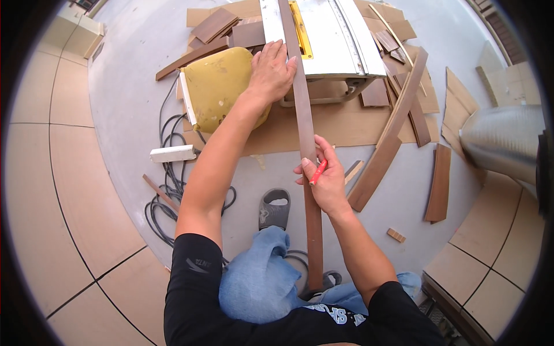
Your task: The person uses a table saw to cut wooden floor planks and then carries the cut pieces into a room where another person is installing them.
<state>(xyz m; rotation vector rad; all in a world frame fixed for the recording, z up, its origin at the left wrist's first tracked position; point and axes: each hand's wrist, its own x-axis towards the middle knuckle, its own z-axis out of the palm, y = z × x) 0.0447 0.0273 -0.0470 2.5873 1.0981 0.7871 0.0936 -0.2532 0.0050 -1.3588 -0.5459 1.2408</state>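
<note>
A long, narrow brown wood strip [304,115] runs from the white saw table [337,43] down past my legs. My left hand [271,72] lies flat at the near left corner of that table, fingers stretched out and thumb against the strip. Lower down, my right hand [328,184] has its thumb and fingers around the strip's edges. A red pencil [319,172] is tucked in the same hand, slanting across the fingers. The saw's yellow insert [300,32] shows just right of the strip.
Left of the saw sits a worn yellow stool-like block [216,86]. Coiled black cable [167,196] and a white power strip [173,153] lie on the floor. Brown planks [392,135] are scattered over cardboard [340,124] at right. A silvery ribbed duct [502,141] stands far right.
</note>
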